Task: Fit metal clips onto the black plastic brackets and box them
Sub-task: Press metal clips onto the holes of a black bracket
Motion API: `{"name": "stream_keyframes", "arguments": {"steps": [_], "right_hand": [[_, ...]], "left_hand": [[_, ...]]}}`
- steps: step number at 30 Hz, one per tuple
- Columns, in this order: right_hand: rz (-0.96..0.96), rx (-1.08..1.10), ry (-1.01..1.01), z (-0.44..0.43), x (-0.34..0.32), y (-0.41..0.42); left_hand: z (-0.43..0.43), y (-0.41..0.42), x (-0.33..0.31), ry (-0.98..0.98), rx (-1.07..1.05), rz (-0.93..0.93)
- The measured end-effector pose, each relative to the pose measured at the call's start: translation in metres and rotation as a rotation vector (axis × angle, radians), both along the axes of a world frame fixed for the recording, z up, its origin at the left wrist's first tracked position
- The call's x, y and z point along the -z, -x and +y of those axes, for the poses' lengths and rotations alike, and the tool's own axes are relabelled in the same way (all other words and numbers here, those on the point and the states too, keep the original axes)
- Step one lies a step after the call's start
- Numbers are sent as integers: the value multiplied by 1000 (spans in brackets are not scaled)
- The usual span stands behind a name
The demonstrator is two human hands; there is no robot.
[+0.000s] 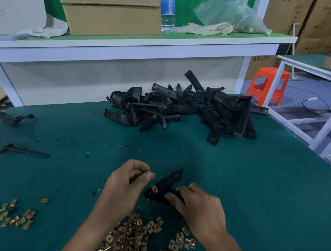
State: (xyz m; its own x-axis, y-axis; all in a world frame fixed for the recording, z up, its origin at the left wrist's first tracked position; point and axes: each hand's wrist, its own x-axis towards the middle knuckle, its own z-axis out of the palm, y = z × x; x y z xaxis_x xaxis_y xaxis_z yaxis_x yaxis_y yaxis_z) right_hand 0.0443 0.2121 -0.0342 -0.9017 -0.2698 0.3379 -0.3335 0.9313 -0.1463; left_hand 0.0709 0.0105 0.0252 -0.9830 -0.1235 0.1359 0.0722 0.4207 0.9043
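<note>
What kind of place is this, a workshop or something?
Most likely a factory assembly bench: a heap of black plastic brackets and piles of metal clips on a green worktable, stacked cardboard cartons behind.

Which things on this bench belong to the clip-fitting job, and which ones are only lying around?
Job: bracket held in the right hand; left hand, pinching what looks like a clip; pile of brackets; heap of clips.
Lying about: water bottle; plastic bag; cloth; orange stool.
</note>
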Motion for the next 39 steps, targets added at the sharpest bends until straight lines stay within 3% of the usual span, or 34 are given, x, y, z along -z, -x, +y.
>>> {"name": "stream_keyframes", "arguments": {"steps": [11, 19, 28, 32, 39], "right_hand": [[216, -44, -8, -2, 0, -1], [266, -73, 7, -3, -1, -2], [218, -72, 1, -3, 0, -2], [227, -97, -18, -2, 1, 1], [-11, -101, 46, 1, 2, 1]], "left_hand": [[21, 15, 7, -130, 37, -119], [20, 13, 8, -172, -6, -137], [24, 13, 11, -317, -45, -172], [26, 12, 9, -278, -21, -197], [22, 6, 5, -207, 70, -183]]}}
